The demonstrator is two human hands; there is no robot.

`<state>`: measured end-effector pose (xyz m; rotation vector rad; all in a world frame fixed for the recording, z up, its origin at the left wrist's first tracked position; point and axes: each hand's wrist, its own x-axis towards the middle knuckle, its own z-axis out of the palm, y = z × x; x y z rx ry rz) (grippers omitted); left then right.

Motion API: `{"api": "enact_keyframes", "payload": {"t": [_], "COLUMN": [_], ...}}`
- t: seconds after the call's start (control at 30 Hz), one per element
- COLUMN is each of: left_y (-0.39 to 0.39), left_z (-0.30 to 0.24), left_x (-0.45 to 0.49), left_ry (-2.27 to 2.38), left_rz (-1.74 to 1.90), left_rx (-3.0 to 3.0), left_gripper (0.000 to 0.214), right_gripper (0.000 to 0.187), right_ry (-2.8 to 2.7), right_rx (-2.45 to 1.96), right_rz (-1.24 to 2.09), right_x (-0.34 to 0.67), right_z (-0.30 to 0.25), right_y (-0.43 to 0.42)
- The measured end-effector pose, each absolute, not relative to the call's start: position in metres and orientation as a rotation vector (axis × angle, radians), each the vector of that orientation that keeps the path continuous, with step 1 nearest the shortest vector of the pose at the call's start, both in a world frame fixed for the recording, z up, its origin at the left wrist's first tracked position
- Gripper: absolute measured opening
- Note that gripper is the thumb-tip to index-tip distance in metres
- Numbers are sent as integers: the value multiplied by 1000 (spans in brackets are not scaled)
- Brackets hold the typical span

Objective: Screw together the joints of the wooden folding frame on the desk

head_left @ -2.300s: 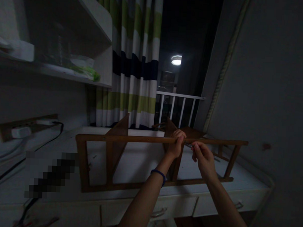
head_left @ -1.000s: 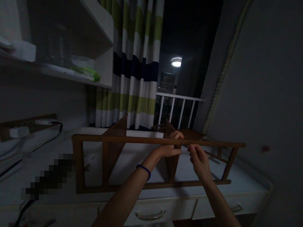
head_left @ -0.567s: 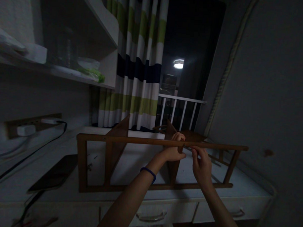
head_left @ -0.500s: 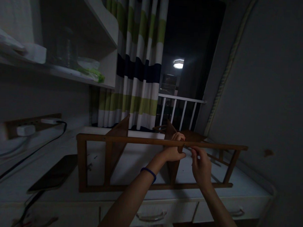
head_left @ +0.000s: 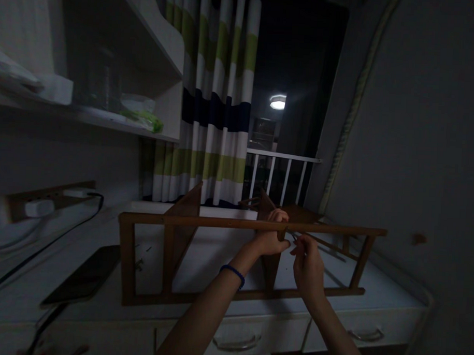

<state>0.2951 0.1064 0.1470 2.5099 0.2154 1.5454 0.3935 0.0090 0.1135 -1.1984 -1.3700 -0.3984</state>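
Note:
A brown wooden rack frame stands on its long side on the white desk, with a left shelf board and a right shelf board set across it. My left hand, with a blue band at the wrist, is closed round the right board and the upper rail where they meet. Close to that joint, my right hand pinches a thin hex-key-like tool. The tool's tip at the joint is too dark and small to make out.
On the white desk, small screws lie inside the frame's left end. A dark phone with a cable lies to the left, near a power strip. An open shelf overhangs the left; drawers are below the desk edge.
My right hand has shifted slightly left and down, its fingers turning round the thin tool. My left hand keeps its hold, and the frame stays where it was.

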Motion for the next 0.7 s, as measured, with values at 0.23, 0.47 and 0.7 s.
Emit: {"api": "enact_keyframes", "payload": {"t": [0.23, 0.47, 0.7], "left_y": [107, 110, 112], "left_z": [146, 144, 143], "left_x": [297, 298, 298], "left_ry": [234, 187, 119], "left_rz": [1572, 1612, 1668], "left_rx": [2507, 2510, 2493], "left_gripper": [47, 41, 35], "right_gripper": [10, 23, 26], "right_ry": [-1330, -1460, -1535], "right_rx": [-1201, -1115, -1052], "right_rz": [-297, -429, -447], "right_x": [384, 373, 369], "right_z": [107, 113, 120], "right_y": [10, 3, -3]}}
